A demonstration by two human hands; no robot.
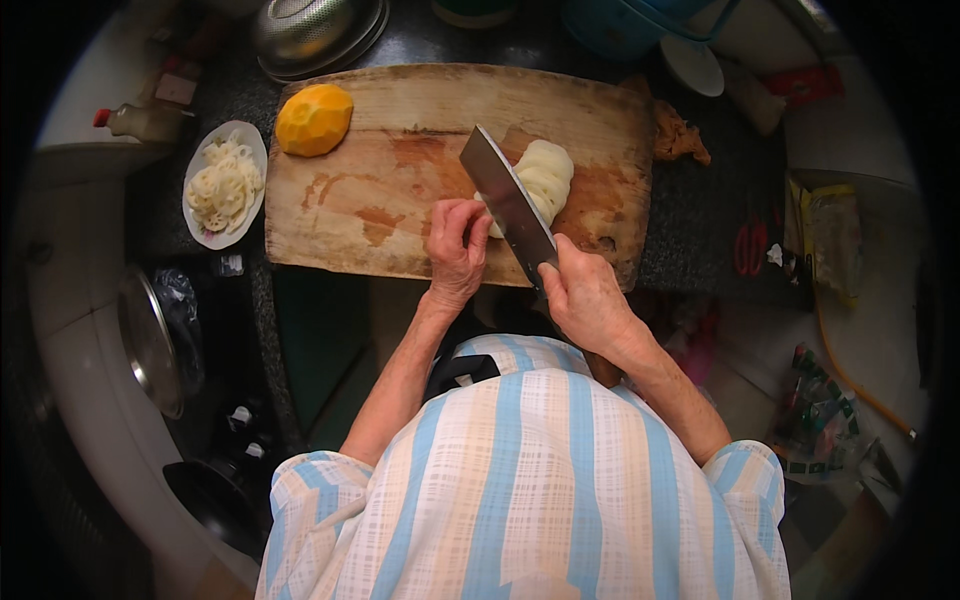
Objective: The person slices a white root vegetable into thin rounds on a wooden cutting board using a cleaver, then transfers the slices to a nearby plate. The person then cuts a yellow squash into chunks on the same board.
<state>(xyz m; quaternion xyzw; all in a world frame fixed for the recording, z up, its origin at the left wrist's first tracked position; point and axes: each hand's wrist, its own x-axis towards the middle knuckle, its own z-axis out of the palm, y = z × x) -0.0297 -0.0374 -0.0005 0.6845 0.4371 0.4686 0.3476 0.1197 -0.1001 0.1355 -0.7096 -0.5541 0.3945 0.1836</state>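
Note:
My right hand (589,300) grips a cleaver (506,195), whose broad blade slants up and to the left over a wooden cutting board (360,195). Pale, peeled vegetable slices (545,180) lie overlapped in a row to the right of the blade. On the blade's left side is my left hand (459,244), its fingertips at a small pale piece that partly shows; whether it pinches the piece is unclear. A peeled orange chunk of vegetable (315,120), perhaps pumpkin, rests at the board's upper left corner. Sliced lotus root fills a white plate (260,157) left of the board.
Metal strainer bowls (322,34) stand behind the board, with a blue bucket (611,30) and a white dish (693,66) farther right. Brown crumpled matter (677,133) touches the board's right side. Red-handled scissors (750,246) lie on the dark counter. A red-capped bottle (146,124) is at left.

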